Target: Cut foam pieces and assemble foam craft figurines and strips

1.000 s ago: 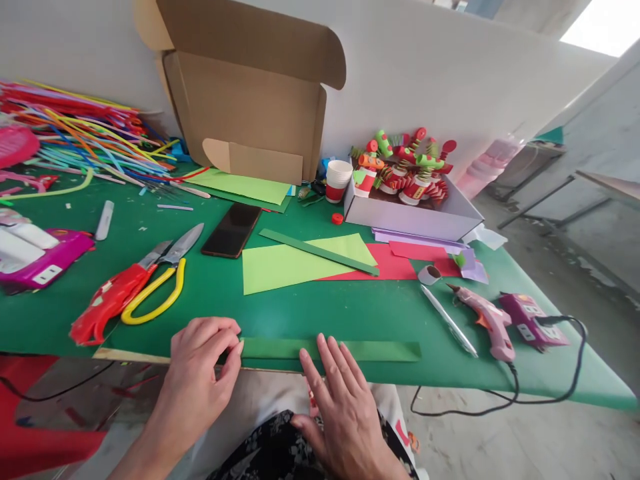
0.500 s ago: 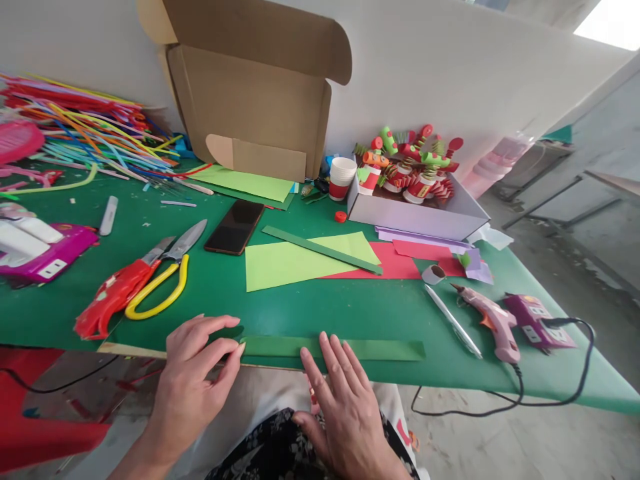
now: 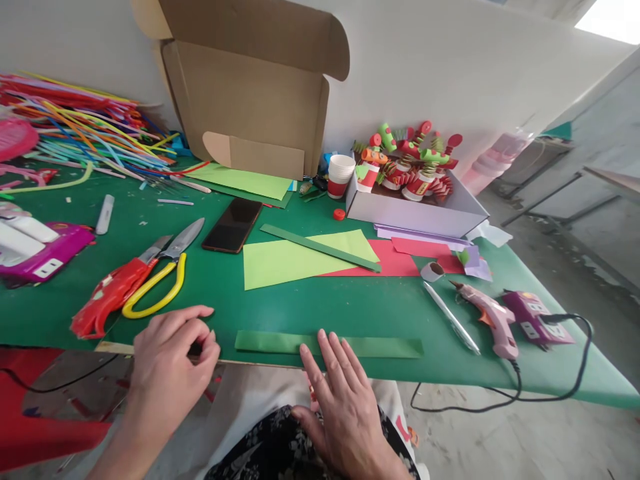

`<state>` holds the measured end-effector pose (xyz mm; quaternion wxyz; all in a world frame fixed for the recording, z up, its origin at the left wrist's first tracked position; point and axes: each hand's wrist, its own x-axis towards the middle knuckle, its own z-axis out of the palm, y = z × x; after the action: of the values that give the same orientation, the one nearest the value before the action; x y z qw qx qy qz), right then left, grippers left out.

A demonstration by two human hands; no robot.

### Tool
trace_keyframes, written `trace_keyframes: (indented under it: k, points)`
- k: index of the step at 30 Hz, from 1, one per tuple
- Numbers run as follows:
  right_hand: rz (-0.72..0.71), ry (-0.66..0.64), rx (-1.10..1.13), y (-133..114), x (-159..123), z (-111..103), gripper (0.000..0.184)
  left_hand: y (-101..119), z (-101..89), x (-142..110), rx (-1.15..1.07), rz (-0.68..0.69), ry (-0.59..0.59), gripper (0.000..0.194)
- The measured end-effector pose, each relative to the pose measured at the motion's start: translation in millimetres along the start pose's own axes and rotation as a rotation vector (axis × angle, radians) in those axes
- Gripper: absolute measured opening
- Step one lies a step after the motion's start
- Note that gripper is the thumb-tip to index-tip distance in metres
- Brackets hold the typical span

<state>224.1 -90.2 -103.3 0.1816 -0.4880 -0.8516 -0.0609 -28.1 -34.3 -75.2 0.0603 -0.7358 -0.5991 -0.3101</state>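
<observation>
right hand [image 3: 344,407] flat, partly hiding long green paper strip [image 3: 273,343], left hand [image 3: 170,363] curled, can't tell if empty, purple plastic box [image 3: 535,319], markings too blurry

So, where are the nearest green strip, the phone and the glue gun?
Nearest green strip [image 3: 270,343], head view: left part of its face.
Phone [image 3: 232,225], head view: middle of its screen.
Glue gun [image 3: 495,314], head view: its pink body.
</observation>
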Motion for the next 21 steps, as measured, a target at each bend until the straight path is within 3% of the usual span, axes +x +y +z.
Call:
trace_keyframes:
  k: [4,9,13,21]
  points:
    - [-0.007,0.003,-0.015,-0.7,0.4,-0.8,0.072,12.9,-12.6,-12.7,-0.020,0.151,0.161,0.010]
    - [-0.004,0.017,0.020,-0.2,-0.8,0.1,0.066,65.6,9.6,-31.9,-0.118,0.477,-0.055,0.039]
    - [-0.011,0.035,0.021,-0.9,-1.1,2.5,0.061,83.6,27.6,-39.0,-0.033,0.453,-0.132,0.050]
    - [0.032,0.013,-0.003,-3.2,-1.2,3.7,0.065,75.4,25.9,-49.5,0.032,0.351,-0.131,0.065]
